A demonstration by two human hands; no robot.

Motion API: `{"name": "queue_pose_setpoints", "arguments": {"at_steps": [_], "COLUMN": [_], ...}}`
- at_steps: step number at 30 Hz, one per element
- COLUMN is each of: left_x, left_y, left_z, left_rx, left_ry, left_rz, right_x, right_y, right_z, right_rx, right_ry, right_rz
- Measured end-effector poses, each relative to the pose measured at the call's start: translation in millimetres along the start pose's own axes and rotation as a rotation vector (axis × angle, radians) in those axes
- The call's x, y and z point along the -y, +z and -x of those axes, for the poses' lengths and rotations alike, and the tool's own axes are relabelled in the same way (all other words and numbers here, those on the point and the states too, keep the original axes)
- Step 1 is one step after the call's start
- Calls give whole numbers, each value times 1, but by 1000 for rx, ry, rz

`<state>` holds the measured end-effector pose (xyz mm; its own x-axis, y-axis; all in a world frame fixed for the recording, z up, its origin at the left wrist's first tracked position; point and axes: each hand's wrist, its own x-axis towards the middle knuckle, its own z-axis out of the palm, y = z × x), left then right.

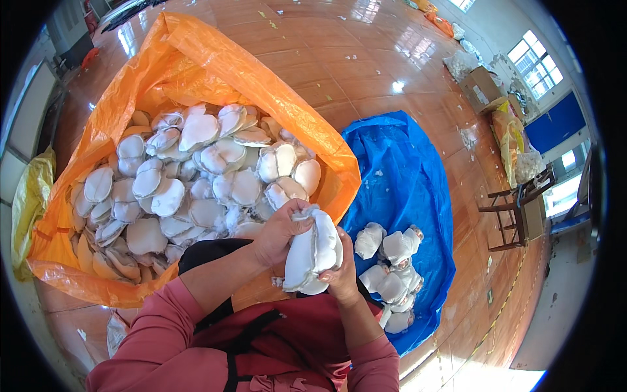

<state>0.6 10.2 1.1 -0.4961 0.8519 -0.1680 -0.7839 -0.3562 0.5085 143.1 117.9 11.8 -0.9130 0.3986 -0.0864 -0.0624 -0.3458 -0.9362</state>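
Note:
Between my two hands is a white plush piece (307,255), rounded and lobed, with a seam down its middle and fluffy fibre at its top edge. My left hand (277,236) pinches its upper left side, thumb across the top. Around its lower right side curl the fingers of my right hand (342,274); the far fingers are partly hidden behind the piece. Just beyond stands a wide orange woven sack (261,81), heaped with many similar flat white plush pieces (199,130). On my right, several fuller white plush pieces (392,287) lie on a blue woven sack (405,176).
Reddish-brown floor tiles (313,52) carry scattered white scraps. A wooden chair (516,212) stands at the right, with a cardboard box (482,90) and a yellow sack (508,134) along the wall. Another yellow sack (32,202) leans at the far left.

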Motion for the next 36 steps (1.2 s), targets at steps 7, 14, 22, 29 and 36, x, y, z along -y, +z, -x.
{"name": "queue_pose_setpoints", "arguments": {"at_steps": [7, 14, 22, 29, 36], "left_x": [12, 22, 30, 13, 11], "left_y": [2, 13, 9, 10, 15], "left_z": [3, 7, 12, 13, 15], "left_rx": [-12, -83, -41, -7, -37], "left_ry": [-7, -3, 2, -178, -208], "left_rz": [37, -80, -366, -372, -317], "right_x": [-8, -2, -6, -7, -13], "right_y": [5, 9, -17, -33, -43], "right_z": [5, 10, 5, 2, 1], "right_rx": [-95, -206, -157, -83, -90], "right_ry": [-204, -212, -221, 0, 133], "right_rz": [193, 99, -147, -352, -339]}}
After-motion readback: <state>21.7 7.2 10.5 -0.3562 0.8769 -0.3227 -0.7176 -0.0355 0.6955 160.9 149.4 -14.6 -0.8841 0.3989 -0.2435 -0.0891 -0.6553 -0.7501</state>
